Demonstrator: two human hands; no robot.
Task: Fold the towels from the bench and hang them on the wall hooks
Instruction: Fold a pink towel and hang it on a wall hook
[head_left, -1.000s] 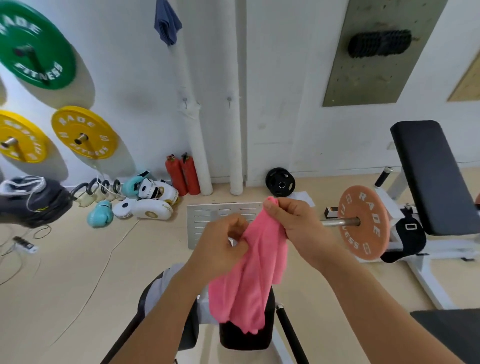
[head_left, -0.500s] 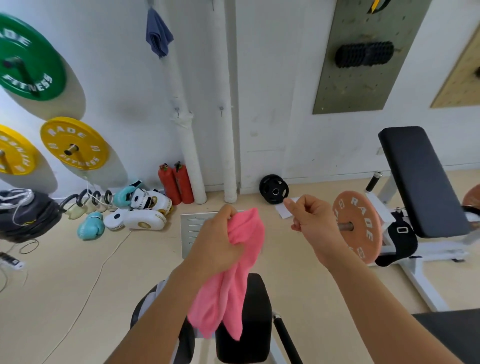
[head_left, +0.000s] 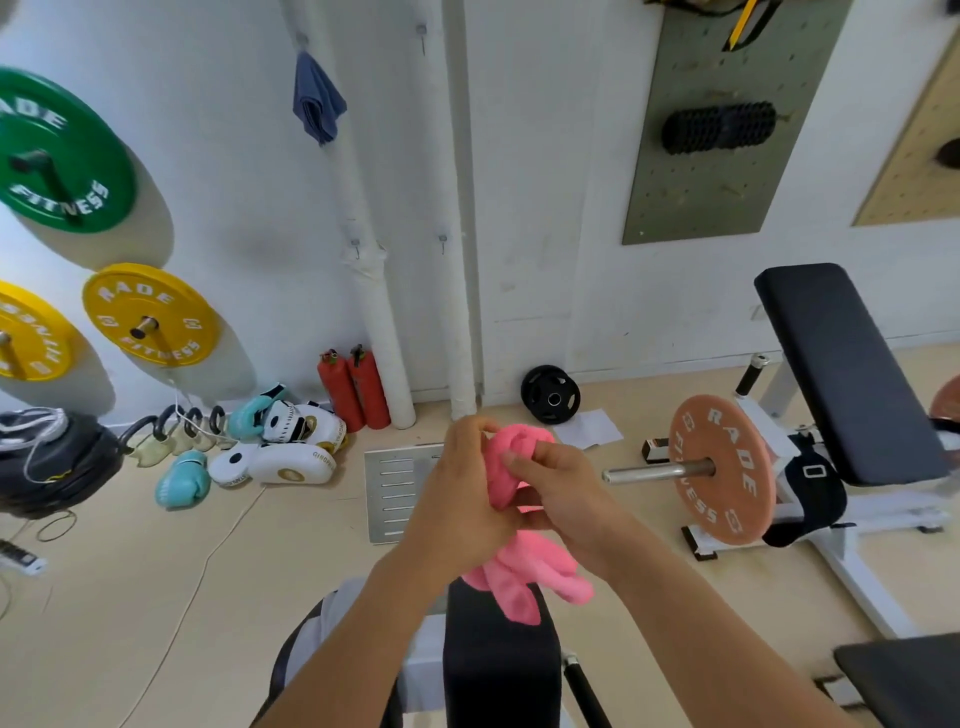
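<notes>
Both hands, left hand (head_left: 460, 486) and right hand (head_left: 563, 491), now grip the bunched pink towel (head_left: 511, 525) above the bench (head_left: 501, 670), long axis vertical, tail down; earlier only the left held it.

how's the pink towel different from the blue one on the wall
The pink towel is bunched between the left hand and the right hand, its end dangling over a black bench pad. The blue towel already hangs from a wall hook, untouched. The pink towel is bright; the blue towel is dull. Both are soft cloths hanging limp.
</notes>
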